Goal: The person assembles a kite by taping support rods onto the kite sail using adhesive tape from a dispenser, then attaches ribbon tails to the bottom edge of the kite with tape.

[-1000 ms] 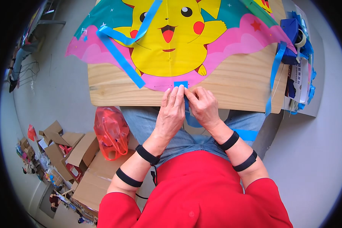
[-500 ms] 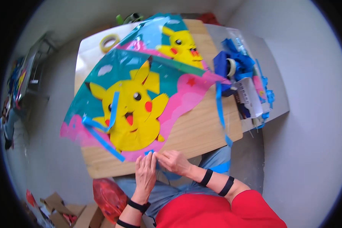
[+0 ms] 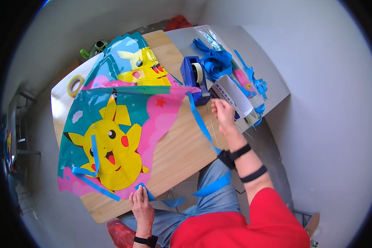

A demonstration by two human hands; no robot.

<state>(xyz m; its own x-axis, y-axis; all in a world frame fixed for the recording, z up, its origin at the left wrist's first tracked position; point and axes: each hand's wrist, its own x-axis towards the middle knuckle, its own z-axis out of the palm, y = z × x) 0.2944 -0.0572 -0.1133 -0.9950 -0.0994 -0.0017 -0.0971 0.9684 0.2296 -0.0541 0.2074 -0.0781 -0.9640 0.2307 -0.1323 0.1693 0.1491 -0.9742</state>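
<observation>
The left hand [image 3: 142, 211] lies flat, ungripped, fingertips on the blue ribbon [image 3: 146, 192] at the pink-edged plastic character sheet [image 3: 124, 159] just ahead, likely steadying both. Over by the blue tape dispenser [image 3: 190, 74], the right hand [image 3: 224, 114] curls; whether it's pinching anything, can't tell!

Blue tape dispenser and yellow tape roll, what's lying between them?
The head view shows printed sheets between the tape roll and the dispenser.

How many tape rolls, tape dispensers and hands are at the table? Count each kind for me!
Tape rolls: 2 (loose roll, roll in the dispenser)
Tape dispensers: 1 (blue dispenser)
Hands: 2 (left hand, right hand)
Total: 5
</observation>
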